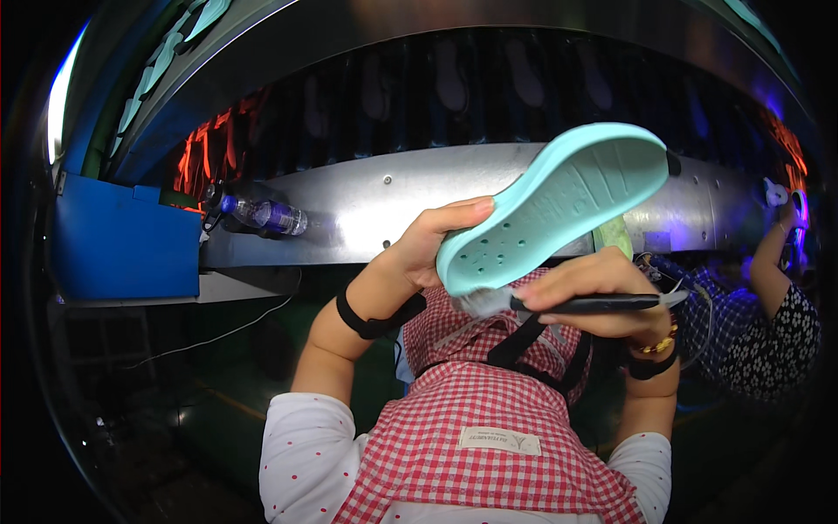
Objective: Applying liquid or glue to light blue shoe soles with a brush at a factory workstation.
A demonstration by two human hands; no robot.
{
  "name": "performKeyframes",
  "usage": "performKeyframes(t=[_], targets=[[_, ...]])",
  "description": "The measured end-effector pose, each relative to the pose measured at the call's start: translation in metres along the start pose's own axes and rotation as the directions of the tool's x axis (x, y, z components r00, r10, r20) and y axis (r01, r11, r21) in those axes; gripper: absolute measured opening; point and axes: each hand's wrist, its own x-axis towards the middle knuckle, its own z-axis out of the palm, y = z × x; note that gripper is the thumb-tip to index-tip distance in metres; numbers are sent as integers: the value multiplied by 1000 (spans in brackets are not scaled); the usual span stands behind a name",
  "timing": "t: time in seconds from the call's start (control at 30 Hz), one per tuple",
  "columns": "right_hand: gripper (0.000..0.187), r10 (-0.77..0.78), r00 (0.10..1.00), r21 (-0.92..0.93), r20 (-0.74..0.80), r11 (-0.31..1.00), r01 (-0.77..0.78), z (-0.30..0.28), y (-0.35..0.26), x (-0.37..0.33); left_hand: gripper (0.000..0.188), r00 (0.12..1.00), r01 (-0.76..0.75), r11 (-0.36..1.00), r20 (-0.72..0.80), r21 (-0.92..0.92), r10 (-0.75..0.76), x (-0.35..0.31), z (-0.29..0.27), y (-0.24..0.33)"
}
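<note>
A clear plastic water bottle (262, 214), lying on its side at the upper left of the frame on the metal surface (393, 205), has liquid in it. At the centre, the left hand (432, 244) clasps a mint-green shoe sole (559, 201) by its lower end, fingers curled behind, thumb on top. Its long axis climbs from lower left to upper right, the treaded underside facing the camera. Just below, the right hand (594, 293) is clenched around a dark-handled brush (559, 304), whose bristles touch the sole's lower edge.
</note>
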Motion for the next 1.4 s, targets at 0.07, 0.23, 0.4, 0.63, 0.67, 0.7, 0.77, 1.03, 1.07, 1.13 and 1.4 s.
performKeyframes(t=[0.07, 0.23, 0.4, 0.63, 0.67, 0.7, 0.77, 1.03, 1.07, 1.13, 1.4], targets=[[19, -23, 998, 2, 54, 1000, 23, -12, -6, -3, 53, 992, 126, 989, -30, 79, -124, -2, -6, 3], [19, -71, 997, -118, 25, 990, 73, -28, 4, -3, 62, 965, 239, 896, -189, 373, -179, 4, 22, 12], [19, -22, 993, -209, 112, 977, 45, -42, -2, -6, 62, 959, 222, 891, -252, 397, -127, -1, 11, 15], [20, -73, 997, -223, -3, 972, 70, -38, 11, -18, 62, 981, 114, 911, -190, 396, -41, -11, -3, 20], [20, -74, 997, -220, -1, 973, 72, -38, 12, -16, 62, 976, 106, 939, -217, 328, -34, -15, -5, 21], [20, -78, 987, -207, -140, 977, 48, -40, 12, -15, 60, 987, 100, 950, -149, 295, -58, -17, -8, 26], [19, -43, 947, -80, -319, 997, 18, -38, 18, -15, 59, 994, 52, 961, -103, 271, -25, -21, -8, 30], [24, -211, 958, -161, -193, 970, 181, -17, -15, -14, 74, 944, -324, 897, -36, -301, 328, -9, -28, 12], [24, -213, 958, -163, -193, 969, 183, -12, -13, -11, 80, 942, -333, 843, -104, -421, 320, 2, -29, 3], [22, -77, 896, -171, -437, 985, 1, -5, -3, -7, 80, 933, -361, 909, -91, -207, 349, 22, -4, -13], [19, -206, 876, -404, -435, 915, 15, 11, 21, 10, 94, 879, -357, 934, -333, 11, 340, 35, -1, -35]])
